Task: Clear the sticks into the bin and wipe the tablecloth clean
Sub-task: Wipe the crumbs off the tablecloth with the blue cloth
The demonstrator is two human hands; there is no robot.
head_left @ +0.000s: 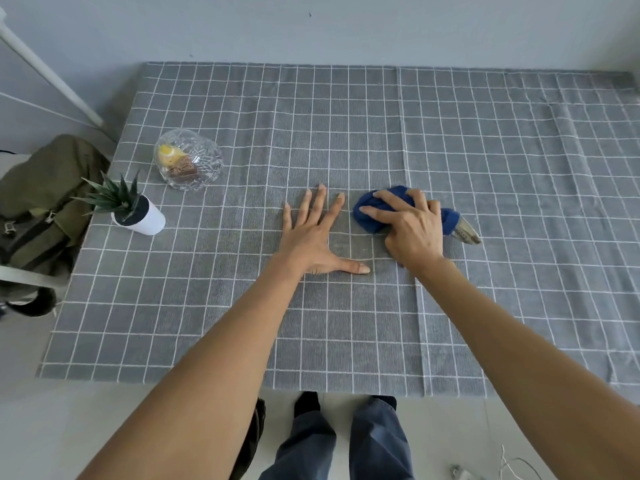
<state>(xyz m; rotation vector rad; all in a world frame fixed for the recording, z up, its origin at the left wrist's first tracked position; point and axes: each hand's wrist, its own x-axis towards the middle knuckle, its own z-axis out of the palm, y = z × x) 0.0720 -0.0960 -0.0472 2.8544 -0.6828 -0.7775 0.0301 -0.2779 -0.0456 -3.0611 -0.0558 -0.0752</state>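
2 hands on the tablecloth, mid-table.
The left hand lies flat just left of the right hand, which rests on a cloth. Far left stand a glass bowl and, nearer, a potted plant; a bag sits left of the table.

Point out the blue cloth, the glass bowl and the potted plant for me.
blue cloth (367, 212): head view, on the bunched fabric left of the gripping right hand (410, 225).
glass bowl (188, 164): head view, on its cut-glass side.
potted plant (147, 220): head view, on the white pot.
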